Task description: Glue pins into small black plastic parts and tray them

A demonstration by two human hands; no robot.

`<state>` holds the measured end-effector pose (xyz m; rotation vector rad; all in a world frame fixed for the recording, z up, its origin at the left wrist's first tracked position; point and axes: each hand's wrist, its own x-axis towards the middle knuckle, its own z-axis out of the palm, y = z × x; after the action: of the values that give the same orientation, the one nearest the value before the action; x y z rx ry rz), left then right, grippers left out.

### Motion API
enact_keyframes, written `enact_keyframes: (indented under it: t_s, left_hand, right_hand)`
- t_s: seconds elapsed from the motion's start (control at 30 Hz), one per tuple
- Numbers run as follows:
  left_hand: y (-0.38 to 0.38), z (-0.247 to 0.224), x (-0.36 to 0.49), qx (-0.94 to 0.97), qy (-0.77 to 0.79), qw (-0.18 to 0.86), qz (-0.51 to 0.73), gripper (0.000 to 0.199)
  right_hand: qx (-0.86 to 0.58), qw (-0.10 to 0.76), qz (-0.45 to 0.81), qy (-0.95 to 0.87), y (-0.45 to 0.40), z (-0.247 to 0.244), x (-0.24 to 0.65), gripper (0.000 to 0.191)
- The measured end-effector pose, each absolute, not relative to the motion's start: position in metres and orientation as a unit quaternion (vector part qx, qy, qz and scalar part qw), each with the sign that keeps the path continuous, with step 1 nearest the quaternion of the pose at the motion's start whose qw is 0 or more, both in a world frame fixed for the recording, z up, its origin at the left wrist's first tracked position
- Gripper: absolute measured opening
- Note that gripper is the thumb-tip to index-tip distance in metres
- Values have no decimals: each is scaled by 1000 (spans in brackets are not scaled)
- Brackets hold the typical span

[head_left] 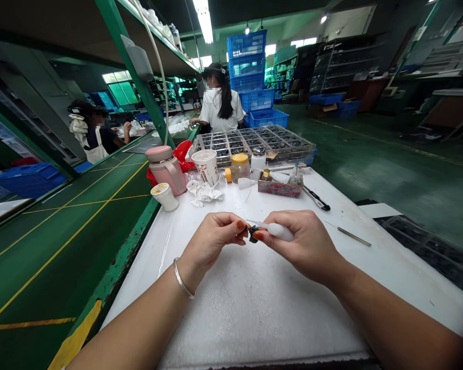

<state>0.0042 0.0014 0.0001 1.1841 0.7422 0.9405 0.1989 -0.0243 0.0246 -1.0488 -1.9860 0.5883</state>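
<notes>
Above the white tabletop [231, 308] my two hands meet. My left hand [210, 239], with a silver bangle at the wrist, pinches the edge of a small dark piece [253, 236] whose kind I cannot make out. My right hand [310, 246] grips a small white squeeze bottle [281, 232] with a thin nozzle pointing left, close over the dark piece. The right thumb also touches that piece. Fingers hide part of both items.
Behind my hands stand a pink thermos [165, 167], a paper cup [206, 167], a yellow-lidded jar [239, 167] and a small patterned box [280, 186]. A utility knife [317, 198] and a thin metal tool [354, 236] lie right. Compartment trays [254, 141] sit beyond; a green conveyor [81, 221] runs left. Two people sit farther off.
</notes>
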Motion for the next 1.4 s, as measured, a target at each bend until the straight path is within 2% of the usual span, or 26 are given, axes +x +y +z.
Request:
enact_keyframes:
  t_s: [0.43, 0.73, 0.87, 1.07, 1.2, 1.4]
  left_hand:
    - [0, 2, 6, 549, 337, 641, 418, 28]
    - [-2, 7, 9, 607, 407, 529, 431, 19]
    - [-3, 5, 10, 602, 409, 521, 447, 22]
    - [-4, 6, 11, 603, 413, 518, 445, 22]
    - [0, 3, 9, 579, 406, 559, 433, 25]
    - [9, -6, 1, 497, 337, 705, 378, 33]
  right_hand:
    - [-425, 387, 235, -784, -24, 24, 199, 17]
    - [-441, 382, 198, -787, -24, 21, 196, 13]
    - [-444, 396, 189, -782, -23, 19, 194, 11]
    - [-467, 382, 299, -739, -22, 17, 192, 24]
    - [-462, 394, 201, -769, -22, 17, 190, 16]
    - [-427, 382, 383, -725, -18, 21, 194, 26]
